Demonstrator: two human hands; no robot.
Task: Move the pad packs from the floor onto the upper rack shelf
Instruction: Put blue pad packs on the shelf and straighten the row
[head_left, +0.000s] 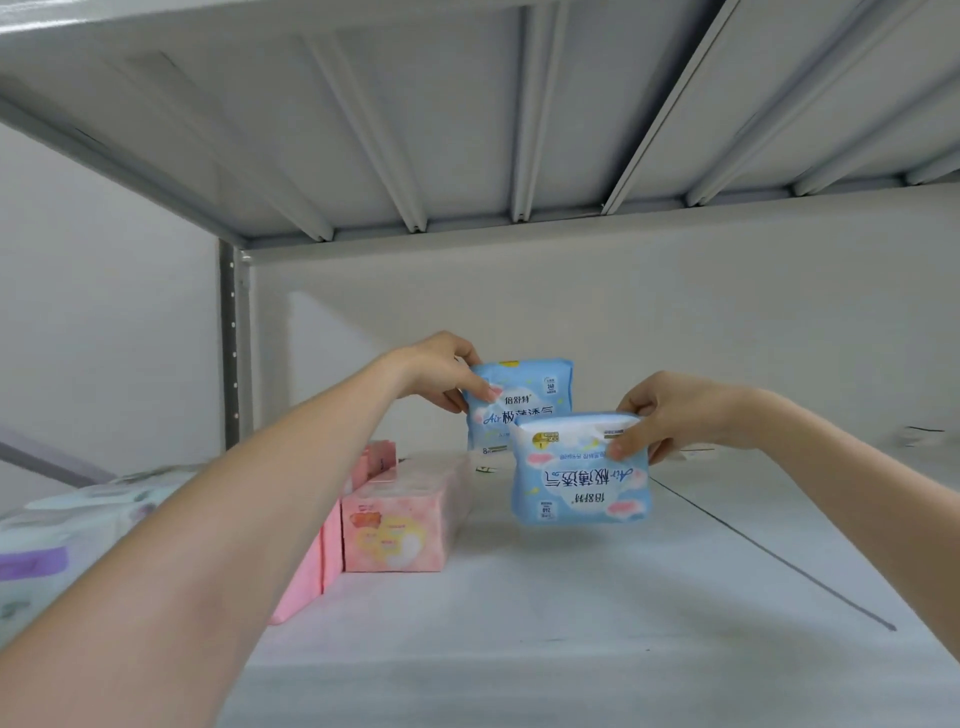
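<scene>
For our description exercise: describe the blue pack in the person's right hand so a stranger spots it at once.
On the grey rack shelf, look right of the pink packs. Unlike the farther blue pack, the nearer blue pack, in the right hand, shows its print upside down.

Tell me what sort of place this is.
Probably a storeroom or shop stockroom: a grey metal rack shelf with a perforated upright post, pink pad packs lined up on it, the left hand holding one blue pad pack and the right hand a second blue pad pack.
</scene>
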